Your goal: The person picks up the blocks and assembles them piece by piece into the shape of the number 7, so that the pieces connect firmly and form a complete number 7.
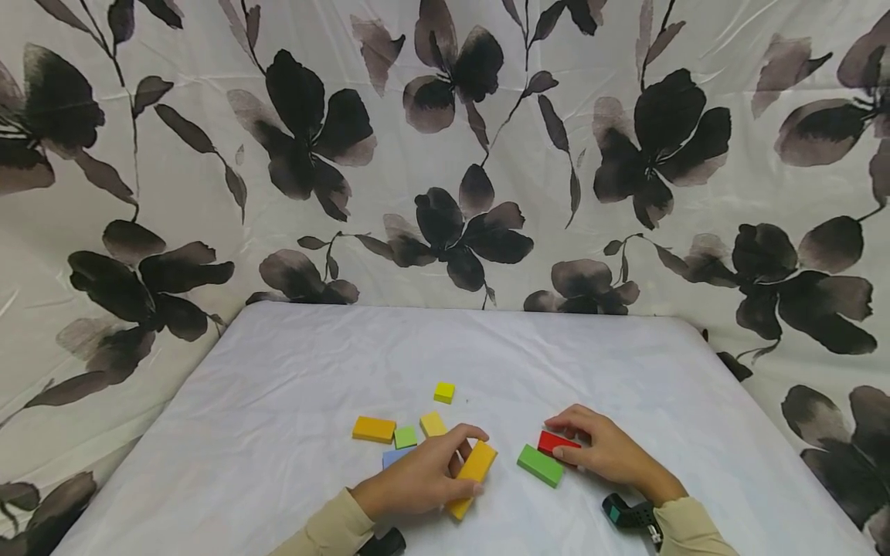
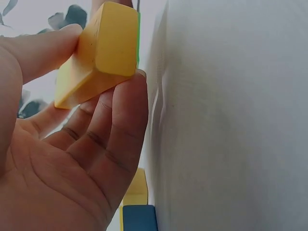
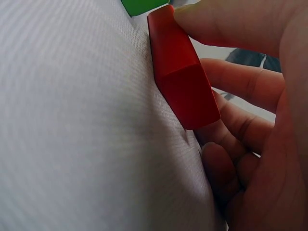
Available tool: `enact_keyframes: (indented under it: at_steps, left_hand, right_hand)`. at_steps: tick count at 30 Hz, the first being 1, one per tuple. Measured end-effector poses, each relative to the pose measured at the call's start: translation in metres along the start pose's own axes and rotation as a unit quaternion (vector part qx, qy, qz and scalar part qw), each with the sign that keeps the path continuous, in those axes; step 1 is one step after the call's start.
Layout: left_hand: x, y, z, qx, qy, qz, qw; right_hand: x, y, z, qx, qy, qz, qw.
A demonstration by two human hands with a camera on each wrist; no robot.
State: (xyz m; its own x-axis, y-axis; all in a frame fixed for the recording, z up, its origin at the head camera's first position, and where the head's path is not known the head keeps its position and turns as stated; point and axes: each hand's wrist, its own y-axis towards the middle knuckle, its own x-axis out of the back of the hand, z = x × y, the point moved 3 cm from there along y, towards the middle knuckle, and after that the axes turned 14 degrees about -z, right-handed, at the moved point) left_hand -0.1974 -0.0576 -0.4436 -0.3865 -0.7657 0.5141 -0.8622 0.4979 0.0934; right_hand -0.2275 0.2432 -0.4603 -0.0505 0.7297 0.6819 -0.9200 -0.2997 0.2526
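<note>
My left hand [image 1: 420,480] pinches a yellow-orange block [image 1: 476,468] between thumb and fingers, tilted in the head view. In the left wrist view the block [image 2: 115,41] lies across the fingertips, with the thumb on its side. My right hand [image 1: 612,452] grips a red block [image 1: 554,442] by its edges. The red block [image 3: 180,72] rests on the white cloth in the right wrist view, thumb on one side and fingers on the other. Beside it lies a green block [image 1: 540,466], close to the red one; whether they touch I cannot tell.
Left of my left hand lie an orange block [image 1: 374,429], a small green block [image 1: 405,438], a partly covered blue block [image 1: 396,457] and a pale yellow block [image 1: 433,424]. A small yellow cube [image 1: 444,392] sits farther back. Floral fabric [image 1: 556,255] hangs behind the white-covered table [image 1: 278,371].
</note>
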Motion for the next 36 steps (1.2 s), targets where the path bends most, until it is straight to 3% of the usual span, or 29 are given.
enact_keyframes:
  at_steps: [11,19,29,36]
  left_hand:
    - [-0.0042,-0.0017,-0.0003,-0.003,-0.022,-0.001,0.9997]
    - [-0.0055,-0.0027,-0.0001,0.016,-0.04,0.012,0.999]
    - [-0.0047,-0.0041,-0.0013,0.013,-0.069,0.035,0.9969]
    - [-0.0046,-0.0049,-0.001,0.023,-0.064,0.039,0.997]
  right_hand:
    - [-0.0024,-0.001,-0.0027,0.002,-0.004,-0.009,0.9999]
    - [-0.0012,-0.0004,-0.0006,0.007,-0.004,-0.01,0.9999]
    - [0.0001,0.0003,0.0006,0.0,-0.004,-0.008,1.0]
    - [-0.0007,0.0005,-0.0008,0.002,-0.003,-0.009,1.0]
